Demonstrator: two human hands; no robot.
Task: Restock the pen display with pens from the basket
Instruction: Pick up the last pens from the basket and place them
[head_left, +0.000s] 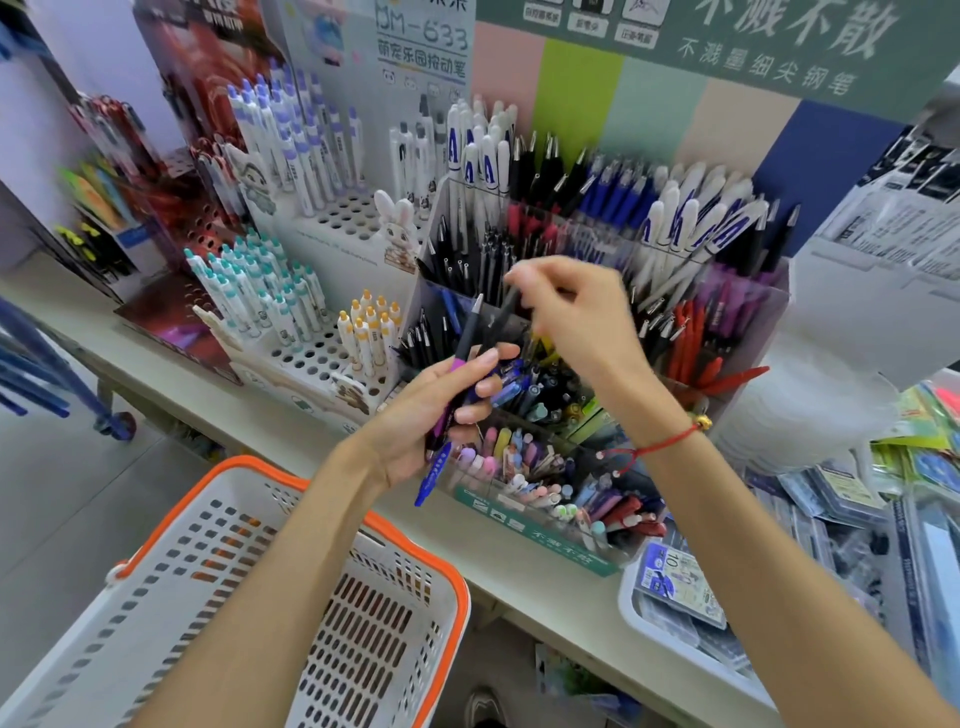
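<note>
Holding a small bundle of pens in the left hand, fingers curled round the barrels, the person stands over the clear tiered pen display that sits on the shelf counter; the right hand, blurred with motion, pinches a dark pen between thumb and fingertips, just above the display's middle compartments; the white basket with its orange rim hangs below the counter's front edge, and what shows of its inside holds no pens; my judgement is that one pen is being drawn from the bundle to be sorted into a matching compartment; the risks lie there: the blur suggests haste, so the pen may land among the wrong colour, or tip neighbouring pens in the crowded slots; the left grip looks loose at the bottom, where a blue pen juts down and could slip free toward the basket or floor
</note>
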